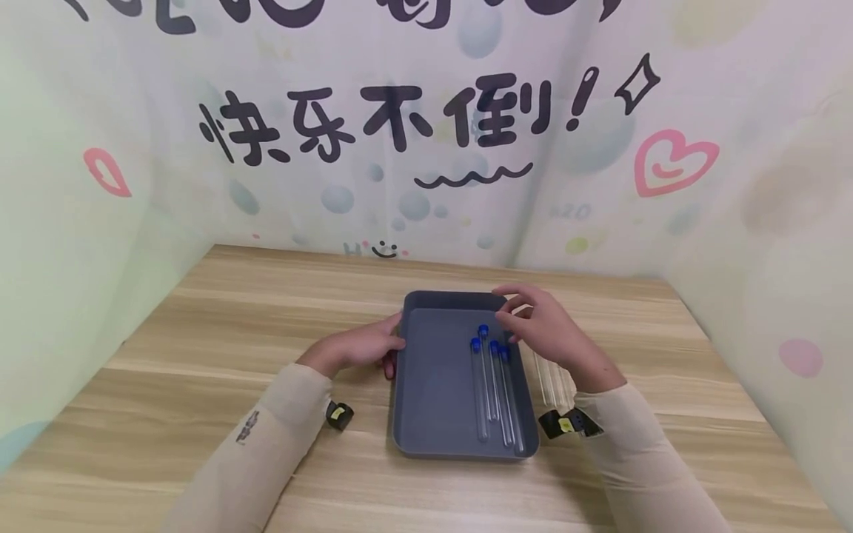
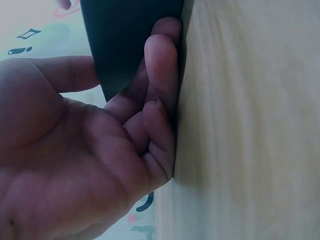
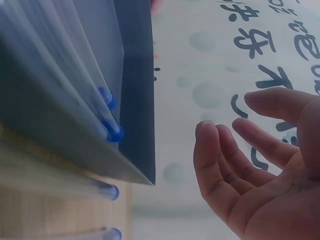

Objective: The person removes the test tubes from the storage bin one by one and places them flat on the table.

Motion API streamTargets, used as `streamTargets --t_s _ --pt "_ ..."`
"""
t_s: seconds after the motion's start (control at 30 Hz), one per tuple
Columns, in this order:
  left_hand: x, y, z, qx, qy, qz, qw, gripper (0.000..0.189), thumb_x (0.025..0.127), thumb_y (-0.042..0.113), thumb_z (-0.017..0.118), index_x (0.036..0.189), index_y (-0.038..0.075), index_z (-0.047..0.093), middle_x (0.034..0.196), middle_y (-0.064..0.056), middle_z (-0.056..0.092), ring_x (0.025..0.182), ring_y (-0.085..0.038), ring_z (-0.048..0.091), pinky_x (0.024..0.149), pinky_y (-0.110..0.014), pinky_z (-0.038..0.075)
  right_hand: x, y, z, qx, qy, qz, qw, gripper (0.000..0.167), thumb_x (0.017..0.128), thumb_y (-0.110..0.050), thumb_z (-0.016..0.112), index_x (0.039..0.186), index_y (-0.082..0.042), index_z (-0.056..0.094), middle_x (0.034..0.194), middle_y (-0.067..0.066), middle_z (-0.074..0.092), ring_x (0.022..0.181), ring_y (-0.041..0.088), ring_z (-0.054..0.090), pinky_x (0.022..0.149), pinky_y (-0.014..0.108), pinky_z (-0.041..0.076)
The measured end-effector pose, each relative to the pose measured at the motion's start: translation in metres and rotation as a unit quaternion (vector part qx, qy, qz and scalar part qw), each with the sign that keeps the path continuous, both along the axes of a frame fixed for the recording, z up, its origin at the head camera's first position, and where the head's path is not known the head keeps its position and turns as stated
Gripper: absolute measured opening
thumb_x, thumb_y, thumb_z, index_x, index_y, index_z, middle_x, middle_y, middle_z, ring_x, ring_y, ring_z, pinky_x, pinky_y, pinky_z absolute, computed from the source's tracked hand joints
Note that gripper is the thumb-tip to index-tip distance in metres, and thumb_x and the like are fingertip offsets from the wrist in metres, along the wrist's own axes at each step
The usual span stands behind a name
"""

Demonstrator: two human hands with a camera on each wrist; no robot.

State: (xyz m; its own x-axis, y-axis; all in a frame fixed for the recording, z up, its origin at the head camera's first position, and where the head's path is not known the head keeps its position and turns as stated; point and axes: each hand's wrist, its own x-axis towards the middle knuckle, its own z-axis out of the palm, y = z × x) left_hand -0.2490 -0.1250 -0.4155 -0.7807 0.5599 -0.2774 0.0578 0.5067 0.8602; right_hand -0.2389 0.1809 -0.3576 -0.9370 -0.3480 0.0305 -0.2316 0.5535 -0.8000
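A dark grey rectangular tray (image 1: 433,385) lies on the table in the head view. Along its right side lie several clear test tubes (image 1: 500,392) with blue caps at their far ends. My left hand (image 1: 356,348) grips the tray's left side, thumb at the rim and the other fingers curled low against the outer wall in the left wrist view. Over the far right corner hovers my right hand (image 1: 549,326), fingers loosely bent and holding nothing. More test tubes (image 1: 552,381) lie on the table right of the tray, partly hidden by my right wrist; their blue caps (image 3: 114,192) show in the right wrist view.
The wooden table (image 1: 266,318) runs back to a printed white curtain (image 1: 413,215), which also encloses both sides. Black straps with small devices (image 1: 340,415) sit at both wrists, over light sleeves.
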Motion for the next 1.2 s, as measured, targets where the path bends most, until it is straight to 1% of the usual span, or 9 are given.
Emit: streamTargets --t_s 0.07,0.2,0.27,0.47,0.63,0.73,0.9,1.0,1.2 --pt "-0.001 0.000 0.000 0.001 0.000 0.000 1.0000 0.066 0.104 0.009 0.035 0.162 0.017 0.005 0.080 -0.012 0.060 0.068 -0.026 0.063 0.066 -0.031 0.049 -0.001 -0.004 -0.001 0.004 -0.002 0.005 1.0000 0.041 0.100 -0.016 0.059 0.140 -0.012 0.053 0.116 0.019 0.062 0.098 0.037 0.067 0.077 0.045 0.060" --pt "-0.002 0.001 -0.001 0.004 -0.003 0.000 1.0000 0.065 0.104 0.009 0.035 0.162 0.016 0.005 0.079 -0.012 0.060 0.067 -0.025 0.063 0.065 -0.031 0.049 -0.005 -0.012 -0.003 0.025 -0.008 0.011 0.9996 0.040 0.100 -0.016 0.059 0.139 -0.012 0.052 0.115 0.018 0.063 0.085 0.032 0.068 0.074 0.046 0.059" --pt "-0.002 0.001 -0.001 0.003 -0.003 0.000 1.0000 0.065 0.104 0.009 0.035 0.162 0.016 0.006 0.079 -0.012 0.060 0.066 -0.025 0.063 0.065 -0.031 0.049 -0.007 -0.016 -0.005 0.032 -0.018 0.018 0.9992 0.041 0.100 -0.016 0.059 0.139 -0.011 0.052 0.115 0.019 0.063 0.083 0.032 0.068 0.074 0.047 0.059" --pt "-0.004 0.000 -0.002 0.002 -0.003 -0.001 1.0000 0.065 0.104 0.009 0.035 0.162 0.017 0.006 0.078 -0.012 0.059 0.067 -0.025 0.063 0.066 -0.031 0.049 -0.012 -0.027 -0.012 0.040 -0.057 0.040 0.9968 0.043 0.099 -0.011 0.058 0.141 -0.003 0.050 0.118 0.024 0.062 0.084 0.034 0.070 0.071 0.043 0.061" --pt "-0.004 -0.001 -0.003 0.003 -0.005 0.000 1.0000 0.066 0.104 0.009 0.036 0.162 0.019 0.006 0.078 -0.012 0.059 0.066 -0.025 0.064 0.065 -0.030 0.048 -0.013 -0.033 -0.019 0.058 -0.074 0.035 0.9949 0.043 0.099 -0.012 0.059 0.140 -0.003 0.051 0.120 0.023 0.062 0.077 0.028 0.071 0.067 0.039 0.060" --pt "-0.005 -0.001 -0.003 0.001 -0.003 0.002 1.0000 0.067 0.103 0.010 0.037 0.162 0.019 0.005 0.077 -0.012 0.059 0.065 -0.025 0.064 0.065 -0.030 0.048 -0.012 -0.036 -0.022 0.073 -0.078 0.031 0.9938 0.043 0.098 -0.013 0.061 0.140 -0.005 0.053 0.120 0.022 0.063 0.071 0.027 0.070 0.065 0.038 0.060" --pt "-0.005 -0.002 -0.004 -0.003 -0.001 0.002 1.0000 0.066 0.103 0.010 0.037 0.162 0.018 0.006 0.078 -0.012 0.060 0.065 -0.025 0.065 0.064 -0.030 0.048 -0.011 -0.040 -0.026 0.082 -0.084 0.034 0.9925 0.043 0.099 -0.014 0.060 0.140 -0.005 0.053 0.121 0.022 0.063 0.076 0.027 0.070 0.064 0.038 0.060" --pt "-0.004 -0.002 -0.003 -0.004 0.000 0.000 1.0000 0.065 0.104 0.010 0.036 0.161 0.017 0.007 0.080 -0.013 0.061 0.066 -0.025 0.065 0.064 -0.030 0.048 -0.012 -0.043 -0.026 0.075 -0.086 0.038 0.9927 0.042 0.099 -0.012 0.060 0.140 -0.004 0.052 0.121 0.022 0.062 0.084 0.027 0.069 0.064 0.037 0.060" --pt "-0.002 -0.003 -0.001 0.002 -0.001 0.001 1.0000 0.066 0.104 0.009 0.036 0.162 0.018 0.005 0.087 -0.014 0.062 0.066 -0.026 0.065 0.065 -0.031 0.050 -0.011 -0.048 -0.026 0.057 -0.104 0.043 0.9920 0.043 0.099 -0.011 0.059 0.141 -0.004 0.051 0.123 0.022 0.059 0.086 0.029 0.070 0.066 0.038 0.061"
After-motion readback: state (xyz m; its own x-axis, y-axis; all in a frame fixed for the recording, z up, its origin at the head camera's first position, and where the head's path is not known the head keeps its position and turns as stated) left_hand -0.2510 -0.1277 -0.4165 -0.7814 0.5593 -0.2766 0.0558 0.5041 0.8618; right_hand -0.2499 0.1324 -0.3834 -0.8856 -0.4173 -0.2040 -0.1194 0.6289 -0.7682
